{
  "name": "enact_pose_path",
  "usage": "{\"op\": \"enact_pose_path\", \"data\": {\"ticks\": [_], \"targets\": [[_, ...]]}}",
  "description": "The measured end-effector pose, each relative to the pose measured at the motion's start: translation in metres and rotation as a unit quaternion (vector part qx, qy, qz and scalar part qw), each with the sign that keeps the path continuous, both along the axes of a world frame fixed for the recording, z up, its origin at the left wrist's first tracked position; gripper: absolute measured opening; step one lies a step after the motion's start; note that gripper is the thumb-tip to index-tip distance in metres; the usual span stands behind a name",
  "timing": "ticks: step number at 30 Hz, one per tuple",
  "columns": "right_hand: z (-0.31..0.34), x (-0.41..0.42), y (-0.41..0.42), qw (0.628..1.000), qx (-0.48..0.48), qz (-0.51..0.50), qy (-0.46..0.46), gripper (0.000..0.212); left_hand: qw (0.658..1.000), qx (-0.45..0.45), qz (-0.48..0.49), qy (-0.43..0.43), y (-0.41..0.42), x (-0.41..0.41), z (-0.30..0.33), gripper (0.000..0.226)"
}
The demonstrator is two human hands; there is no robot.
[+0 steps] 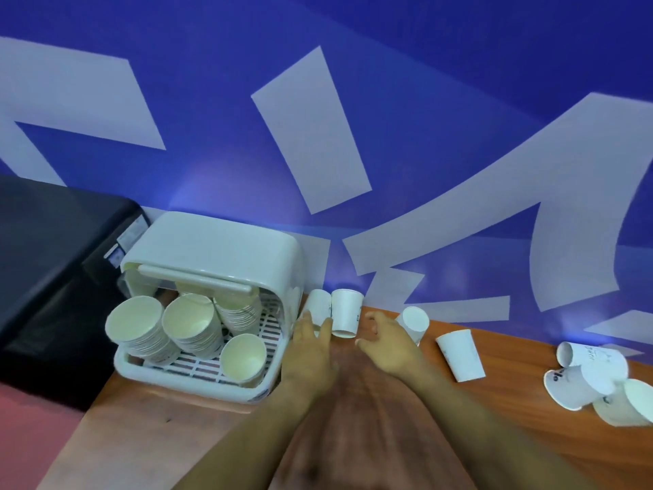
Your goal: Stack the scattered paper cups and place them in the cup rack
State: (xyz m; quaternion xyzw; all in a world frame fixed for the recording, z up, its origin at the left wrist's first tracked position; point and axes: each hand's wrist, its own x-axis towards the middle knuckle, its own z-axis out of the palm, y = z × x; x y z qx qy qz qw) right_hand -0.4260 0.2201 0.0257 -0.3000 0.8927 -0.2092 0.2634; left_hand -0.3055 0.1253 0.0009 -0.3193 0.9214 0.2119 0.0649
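Note:
The white cup rack [272, 378] stands on the left of the wooden table with its lid raised, holding three stacks of paper cups [148, 330] and a single cup [243, 358]. Right of it, by the wall, are two white paper cups: one [317, 304] beside the rack, one [347, 311] upside down. My left hand [311, 348] reaches to them with straight fingers, the tips touching the left one. My right hand [385, 343] hovers with loosely curled fingers, holding nothing, just in front of a tipped cup [414, 321].
Another cup [461, 355] lies on its side further right. Several cups lie in a cluster [593, 369] at the table's right end. A black appliance [53, 277] stands left of the rack. A blue wall with white shapes runs along the table's back.

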Motion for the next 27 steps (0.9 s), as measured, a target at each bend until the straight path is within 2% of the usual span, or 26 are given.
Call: {"op": "enact_pose_path", "data": {"ticks": [5,8,11,14,18,21,25,27], "targets": [[-0.030,-0.029,-0.033,0.998,0.009,-0.042,-0.037,0.052,0.997,-0.059,0.013,-0.044,-0.015,-0.033,-0.024,0.079],[-0.047,-0.039,-0.047,0.993,-0.014,-0.092,-0.075,0.054,0.995,-0.060,0.040,-0.071,-0.017,-0.050,-0.033,0.080],[-0.059,-0.045,-0.056,0.989,-0.022,-0.114,-0.097,0.063,0.993,-0.091,0.052,-0.059,-0.022,-0.062,-0.045,0.081],[-0.071,-0.048,-0.063,0.986,-0.025,-0.132,-0.100,0.072,0.992,-0.114,0.025,-0.055,-0.026,-0.068,-0.053,0.070],[-0.079,-0.046,-0.064,0.979,-0.063,-0.168,-0.101,0.073,0.987,-0.145,0.022,-0.067,-0.027,-0.072,-0.056,0.061],[-0.078,-0.045,-0.062,0.977,-0.066,-0.177,-0.104,0.072,0.991,-0.106,0.031,-0.072,-0.027,-0.071,-0.059,0.062],[-0.070,-0.043,-0.053,0.979,-0.057,-0.169,-0.099,0.075,0.994,-0.086,0.059,-0.014,-0.024,-0.070,-0.064,0.052],[-0.063,-0.041,-0.048,0.981,-0.053,-0.162,-0.090,0.080,0.995,-0.050,0.083,0.001,-0.021,-0.068,-0.064,0.059]]}}
